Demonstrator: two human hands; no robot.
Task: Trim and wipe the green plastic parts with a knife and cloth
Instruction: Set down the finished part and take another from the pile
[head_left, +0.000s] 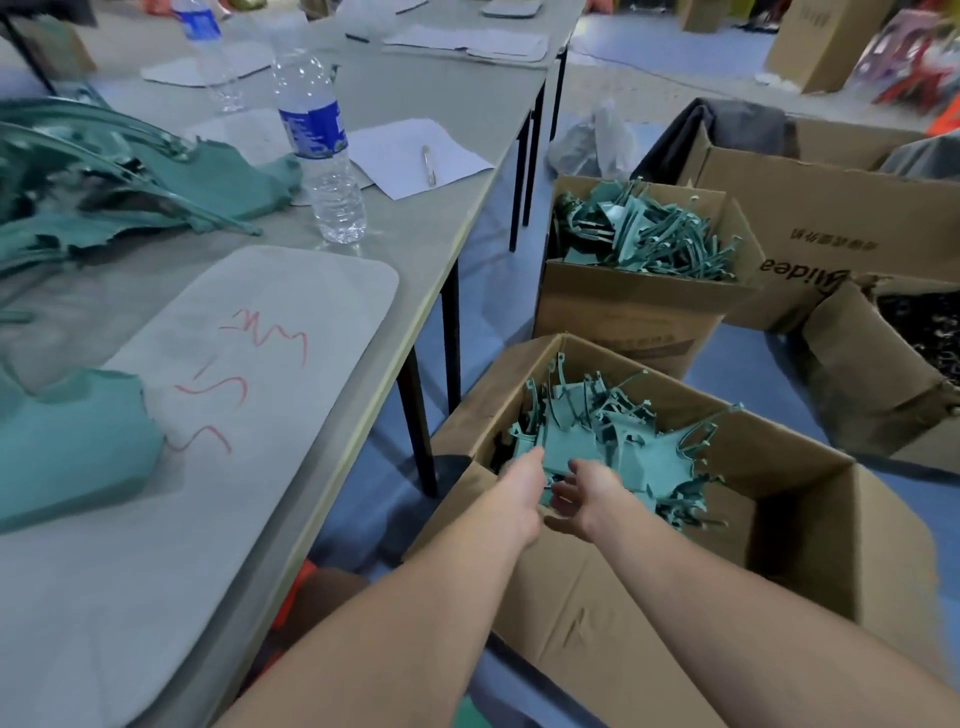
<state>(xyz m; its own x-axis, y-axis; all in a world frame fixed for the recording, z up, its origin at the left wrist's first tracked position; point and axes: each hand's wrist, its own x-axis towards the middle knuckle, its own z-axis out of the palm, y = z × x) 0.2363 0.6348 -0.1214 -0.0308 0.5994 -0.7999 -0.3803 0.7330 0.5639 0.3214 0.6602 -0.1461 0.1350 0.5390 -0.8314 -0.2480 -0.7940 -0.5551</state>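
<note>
Both hands are down in the near cardboard box, left hand and right hand close together on the heap of green plastic parts mid-box. The fingers are buried or curled under, so I cannot tell if either grips a part. The parts look thin, light and stiff, with spindly prongs that would likely tangle or snap; take one by the flat web. The box sits on the floor off the table's right edge. A grey mat lies along that edge, with a water bottle beyond it. A second box of parts stands behind.

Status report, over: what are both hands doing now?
In near box: left hand, right hand, both at green parts. Grip unclear. Nothing in the way.
</note>
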